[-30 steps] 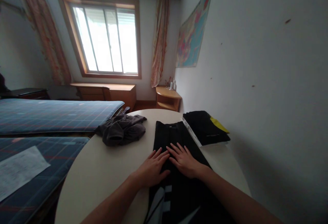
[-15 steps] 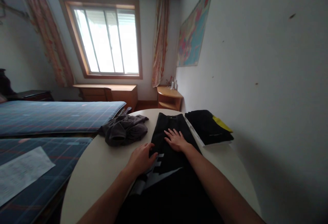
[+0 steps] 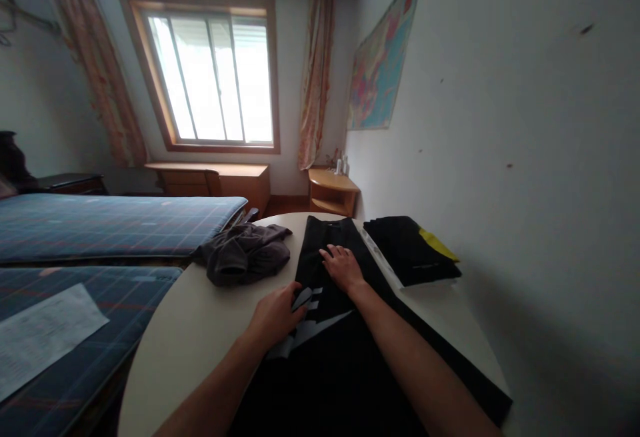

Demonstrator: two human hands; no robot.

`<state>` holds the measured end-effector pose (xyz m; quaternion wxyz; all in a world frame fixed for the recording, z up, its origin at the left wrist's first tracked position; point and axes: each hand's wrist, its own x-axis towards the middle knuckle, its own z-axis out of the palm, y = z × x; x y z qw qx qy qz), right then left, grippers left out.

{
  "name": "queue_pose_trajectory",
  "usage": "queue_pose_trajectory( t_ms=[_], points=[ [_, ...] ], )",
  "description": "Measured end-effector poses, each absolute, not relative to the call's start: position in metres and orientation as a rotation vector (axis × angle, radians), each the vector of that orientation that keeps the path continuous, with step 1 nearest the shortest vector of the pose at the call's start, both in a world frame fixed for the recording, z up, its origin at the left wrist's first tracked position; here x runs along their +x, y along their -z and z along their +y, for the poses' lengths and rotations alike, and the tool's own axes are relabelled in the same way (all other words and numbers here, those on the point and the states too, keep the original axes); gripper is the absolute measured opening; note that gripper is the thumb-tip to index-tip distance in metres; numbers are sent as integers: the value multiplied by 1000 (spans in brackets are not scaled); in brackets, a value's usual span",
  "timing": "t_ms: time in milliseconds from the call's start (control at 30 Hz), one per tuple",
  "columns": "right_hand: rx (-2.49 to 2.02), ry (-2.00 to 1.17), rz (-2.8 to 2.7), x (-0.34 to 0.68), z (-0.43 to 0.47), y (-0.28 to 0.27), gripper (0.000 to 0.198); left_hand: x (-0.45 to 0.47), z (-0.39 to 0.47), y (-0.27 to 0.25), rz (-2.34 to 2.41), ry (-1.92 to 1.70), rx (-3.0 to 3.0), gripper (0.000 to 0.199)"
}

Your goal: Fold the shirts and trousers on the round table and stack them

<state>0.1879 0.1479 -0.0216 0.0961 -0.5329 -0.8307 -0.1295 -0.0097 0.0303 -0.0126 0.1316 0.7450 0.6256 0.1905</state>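
Far left, a white sheet of paper with faint print [image 3: 50, 338] lies on a blue plaid mattress [image 3: 135, 290]. Next comes the round, cream-topped table [image 3: 167, 344], a crumpled dark grey cloth garment [image 3: 250, 250] heaped near its far left edge. And here's the left hand [image 3: 277, 310], right at the left edge of a long black cloth garment with a grey print [image 3: 330, 370]! Thumb and index finger stand apart over the print; whether that grip pinches any fabric, I can't tell. The black garment runs lengthwise down the table, and on its upper part lies the right hand [image 3: 344, 269], palm down, its grip loose, fingers lightly bent and touching the cloth. Just beside, rightward, sits a folded black-and-yellow cloth bundle with a white edge [image 3: 410, 250].
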Motion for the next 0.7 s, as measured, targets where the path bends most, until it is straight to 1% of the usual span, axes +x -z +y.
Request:
queue_pose_trajectory(
  t_ms=[100,233,300,400,467,533,600,633,700],
  points=[
    [-1642,317,-2427,183,118,17,45,-9,30,11,1811,-568,2155,42],
    [-1702,147,-2477,190,77,12,51,-7,26,6,1740,-679,2151,44],
    [-1695,58,-2505,198,60,11,50,-5,22,6,1601,-705,2146,50],
    [-1668,-50,-2462,212,45,12,47,-1,18,9,1331,-641,2125,61],
    [-1662,-96,-2411,223,41,12,45,2,17,11,1255,-639,2071,59],
    [-1677,-116,-2371,236,39,10,43,6,17,12,1257,-730,1984,51],
    [-1737,-83,-2313,251,39,7,43,9,17,13,1218,-814,1893,48],
    [-1790,-51,-2272,259,39,6,44,9,17,13,1171,-819,1859,49],
    [-1933,10,-2183,274,39,5,45,10,14,14,1067,-717,1819,56]
  ],
)
